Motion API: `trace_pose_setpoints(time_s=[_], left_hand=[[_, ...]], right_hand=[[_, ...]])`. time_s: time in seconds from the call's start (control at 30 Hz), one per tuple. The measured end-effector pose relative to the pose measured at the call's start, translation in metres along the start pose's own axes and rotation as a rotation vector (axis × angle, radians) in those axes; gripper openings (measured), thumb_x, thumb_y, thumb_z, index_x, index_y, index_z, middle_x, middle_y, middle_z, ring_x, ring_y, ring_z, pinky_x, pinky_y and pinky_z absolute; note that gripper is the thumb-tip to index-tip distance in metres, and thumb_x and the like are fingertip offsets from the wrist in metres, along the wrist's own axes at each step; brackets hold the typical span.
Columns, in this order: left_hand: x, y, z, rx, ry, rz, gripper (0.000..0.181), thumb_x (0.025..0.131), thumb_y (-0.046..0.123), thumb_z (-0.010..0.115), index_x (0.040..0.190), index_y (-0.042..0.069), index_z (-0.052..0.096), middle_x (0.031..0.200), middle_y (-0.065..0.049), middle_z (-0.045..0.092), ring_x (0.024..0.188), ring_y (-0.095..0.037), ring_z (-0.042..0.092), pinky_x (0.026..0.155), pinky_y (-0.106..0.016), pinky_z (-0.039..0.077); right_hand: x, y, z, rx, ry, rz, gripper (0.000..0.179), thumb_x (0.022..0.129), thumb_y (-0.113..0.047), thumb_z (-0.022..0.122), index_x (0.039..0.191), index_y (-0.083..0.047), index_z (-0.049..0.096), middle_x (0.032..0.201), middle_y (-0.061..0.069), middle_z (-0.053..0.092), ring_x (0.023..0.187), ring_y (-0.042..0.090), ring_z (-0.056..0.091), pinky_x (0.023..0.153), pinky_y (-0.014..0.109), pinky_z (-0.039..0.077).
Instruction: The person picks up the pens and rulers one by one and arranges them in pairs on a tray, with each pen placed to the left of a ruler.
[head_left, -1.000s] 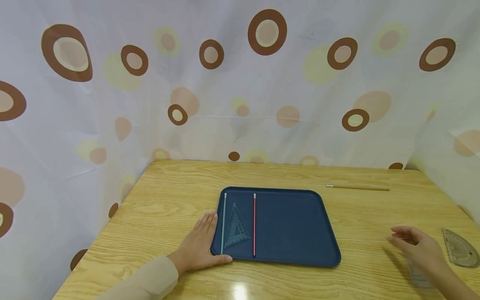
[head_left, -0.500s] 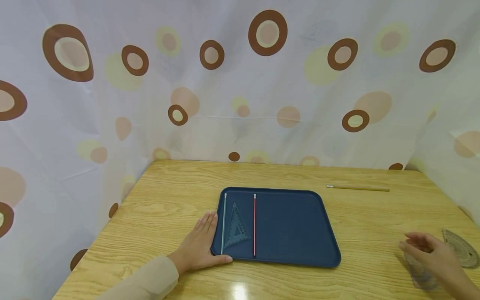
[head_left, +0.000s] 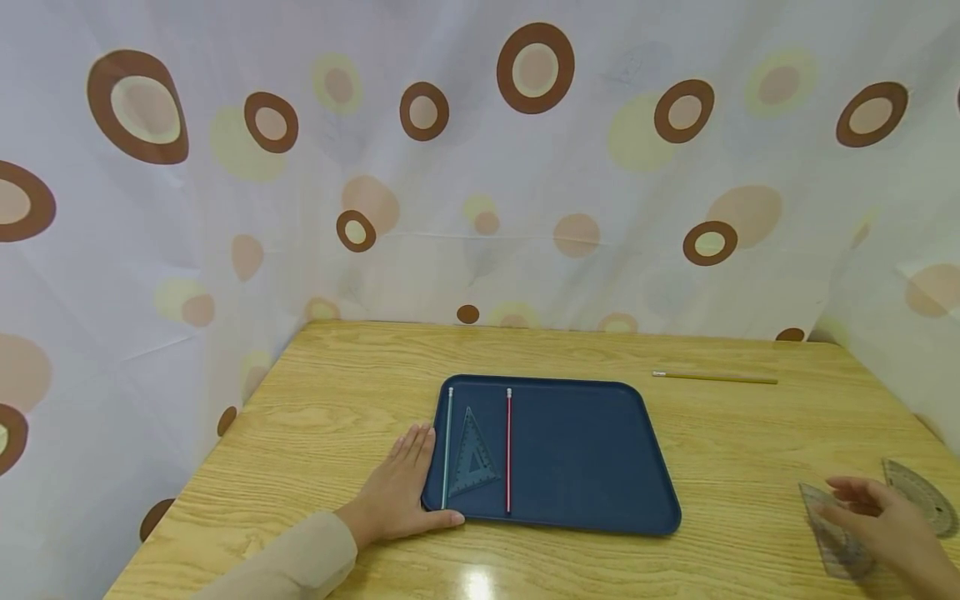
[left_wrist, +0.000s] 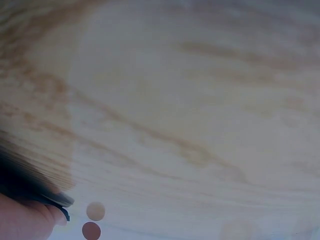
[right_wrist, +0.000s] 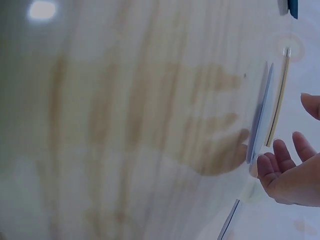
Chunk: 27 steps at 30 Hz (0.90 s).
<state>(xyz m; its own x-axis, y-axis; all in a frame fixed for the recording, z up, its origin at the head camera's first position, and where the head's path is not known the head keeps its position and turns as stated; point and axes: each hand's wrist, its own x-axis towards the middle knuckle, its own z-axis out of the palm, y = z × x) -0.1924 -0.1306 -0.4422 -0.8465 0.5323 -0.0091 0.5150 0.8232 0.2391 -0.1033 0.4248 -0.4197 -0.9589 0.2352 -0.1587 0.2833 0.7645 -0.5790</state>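
In the head view my left hand lies flat at the left edge of the dark blue tray, thumb along its near rim. On the tray are a teal pencil, a clear set square and a red pencil. At the right, my right hand is over a clear plastic measuring piece and partly hides it. Its fingers are loosely bent, with nothing seen between them. In the right wrist view that clear piece lies just beyond the fingertips; contact cannot be told.
A clear protractor lies beyond the right hand, near the table's right edge. Toward the back right is a yellow pencil with a white eraser end. A patterned curtain stands around the wooden table.
My right hand has moved rightward and slightly nearer, uncovering more of the clear measuring piece. The left hand, tray and pencils have stayed in place.
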Motion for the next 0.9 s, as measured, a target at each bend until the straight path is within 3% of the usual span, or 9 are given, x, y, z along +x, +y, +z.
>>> trace_pose_setpoints(time_s=[0.07,0.13,0.33,0.6,0.9], left_hand=[[0.000,0.000,0.000,0.000,0.000,-0.001,0.116,0.074,0.078,0.047,0.147,-0.003,0.011,0.155,-0.019,0.012,0.144,-0.032,0.009,0.117,-0.045,0.015],[-0.001,0.001,-0.001,-0.002,-0.002,-0.001,0.116,0.074,0.078,0.048,0.147,-0.004,0.011,0.155,-0.019,0.012,0.144,-0.032,0.009,0.117,-0.045,0.014],[-0.001,0.001,-0.003,-0.005,-0.005,0.003,0.115,0.074,0.077,0.048,0.147,-0.005,0.012,0.155,-0.020,0.012,0.144,-0.033,0.010,0.117,-0.046,0.015],[0.000,0.000,-0.002,0.004,0.002,0.005,0.115,0.074,0.077,0.047,0.147,-0.004,0.012,0.155,-0.020,0.012,0.144,-0.033,0.010,0.117,-0.045,0.015],[0.000,0.002,-0.001,0.002,-0.002,-0.008,0.116,0.073,0.078,0.047,0.147,-0.003,0.011,0.155,-0.019,0.012,0.144,-0.032,0.009,0.117,-0.045,0.015]], right_hand=[[-0.001,0.001,0.000,-0.013,0.003,0.009,0.077,0.091,-0.045,0.054,0.128,0.019,0.031,0.118,0.040,0.043,0.089,0.032,0.057,0.062,0.027,0.051],[-0.001,0.001,-0.001,-0.028,-0.012,0.013,0.078,0.092,-0.045,0.053,0.128,0.020,0.030,0.117,0.042,0.042,0.094,0.045,0.053,0.065,0.032,0.051],[-0.003,0.002,-0.005,-0.090,-0.045,-0.016,0.077,0.092,-0.043,0.053,0.124,0.024,0.030,0.114,0.044,0.044,0.091,0.046,0.055,0.067,0.039,0.052],[-0.001,0.007,-0.006,-0.088,-0.111,0.055,0.088,0.090,-0.050,0.053,0.126,0.025,0.026,0.117,0.044,0.046,0.096,0.049,0.053,0.069,0.040,0.054],[-0.002,0.016,-0.006,-0.173,-0.063,-0.023,0.084,0.087,-0.045,0.060,0.121,0.026,0.031,0.110,0.044,0.048,0.087,0.044,0.058,0.065,0.038,0.054]])
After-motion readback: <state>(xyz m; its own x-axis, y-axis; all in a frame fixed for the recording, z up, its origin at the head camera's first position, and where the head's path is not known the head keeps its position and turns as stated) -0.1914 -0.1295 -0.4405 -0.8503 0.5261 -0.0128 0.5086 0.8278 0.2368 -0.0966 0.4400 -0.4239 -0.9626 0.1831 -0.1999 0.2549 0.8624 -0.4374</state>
